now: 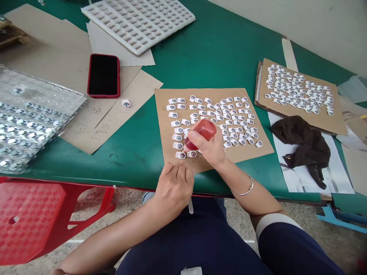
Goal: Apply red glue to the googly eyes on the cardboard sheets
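Observation:
My right hand [213, 149] is wrapped round a red translucent squeeze bottle [204, 131], tilted with its tip down to the left. The tip is over or at a small round metallic piece on a white tab [180, 155], at the near left corner of a brown cardboard sheet [166, 131]. Rows of similar pieces lie on that sheet. Just below the corner, my left hand [175, 187] is closed on a thin pale stick-like tool [190, 207], whose end sticks out beneath the hand. The tool's other end is hidden or too small to make out.
A clear plastic tray [69, 97] holds rows of shiny round pieces at left. Near it lie a red-cased phone [103, 76] and brown paper [86, 141]. A white gridded tray [140, 25] is at the back. At right are another filled cardboard [340, 110] and dark cloth [312, 143].

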Available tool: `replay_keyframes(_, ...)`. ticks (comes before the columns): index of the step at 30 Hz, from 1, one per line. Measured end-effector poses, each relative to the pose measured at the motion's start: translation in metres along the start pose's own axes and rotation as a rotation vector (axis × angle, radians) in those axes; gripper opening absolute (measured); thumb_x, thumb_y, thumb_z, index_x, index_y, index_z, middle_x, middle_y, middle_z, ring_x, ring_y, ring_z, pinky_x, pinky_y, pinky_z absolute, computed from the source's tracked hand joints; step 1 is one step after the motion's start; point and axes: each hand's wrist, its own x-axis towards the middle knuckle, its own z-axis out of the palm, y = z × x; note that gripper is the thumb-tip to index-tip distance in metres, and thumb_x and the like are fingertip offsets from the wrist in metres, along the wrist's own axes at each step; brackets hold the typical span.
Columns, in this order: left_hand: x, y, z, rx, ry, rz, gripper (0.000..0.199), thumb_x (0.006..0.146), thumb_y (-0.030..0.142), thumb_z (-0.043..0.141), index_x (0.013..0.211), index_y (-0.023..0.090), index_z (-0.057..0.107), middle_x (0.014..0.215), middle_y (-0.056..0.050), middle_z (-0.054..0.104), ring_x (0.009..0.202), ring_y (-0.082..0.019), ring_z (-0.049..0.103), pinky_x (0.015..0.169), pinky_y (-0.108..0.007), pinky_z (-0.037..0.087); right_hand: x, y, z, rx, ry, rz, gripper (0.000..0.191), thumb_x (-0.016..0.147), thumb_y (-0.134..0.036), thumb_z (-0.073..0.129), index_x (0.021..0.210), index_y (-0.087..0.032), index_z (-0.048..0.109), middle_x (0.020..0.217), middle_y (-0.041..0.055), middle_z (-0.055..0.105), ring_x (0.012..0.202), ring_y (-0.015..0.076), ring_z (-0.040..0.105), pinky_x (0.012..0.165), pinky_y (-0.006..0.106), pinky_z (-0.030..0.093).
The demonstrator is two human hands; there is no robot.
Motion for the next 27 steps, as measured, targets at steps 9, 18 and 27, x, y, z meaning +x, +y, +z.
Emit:
replay_keyframes(9, -0.003, 0.007, 0.002, 0.101, 0.045, 0.03, 0.016, 0.077, -0.001, 0.054, 0.065, 0.01, 0.057, 0.06, -0.009, 0.06, 0.047, -0.017, 0.05, 0.051, -0.03, 0.038, -0.003, 0.014, 0.004, -0.292, 0.013, -0.175, 0.03, 0.073, -0.048, 0.068, 0.075, -0.022, 0.053, 0.064, -0.0003, 0.057, 0.057, 0.0145, 0.056, 0.056, 0.032, 0.052)
replay_keyframes(18, -0.002, 0.008, 0.0, 0.127, 0.025, 0.025, 0.017, 0.077, -0.001, 0.051, 0.066, 0.01, 0.058, 0.059, -0.009, 0.059, 0.046, -0.018, 0.049, 0.05, -0.03, 0.038, -0.002, 0.015, 0.006, -0.399, 0.076, -0.274, 0.029, 0.073, -0.046, 0.068, 0.074, -0.022, 0.053, 0.067, 0.0004, 0.055, 0.058, 0.0148, 0.055, 0.059, 0.033, 0.051)
replay_keyframes(27, -0.001, 0.008, 0.0, 0.135, 0.031, 0.025, 0.019, 0.078, 0.0, 0.051, 0.065, 0.011, 0.056, 0.056, -0.007, 0.057, 0.045, -0.018, 0.047, 0.049, -0.03, 0.037, -0.001, 0.015, 0.006, -0.424, 0.073, -0.312, 0.027, 0.073, -0.045, 0.068, 0.073, -0.021, 0.054, 0.067, 0.0003, 0.056, 0.058, 0.0148, 0.055, 0.06, 0.034, 0.051)
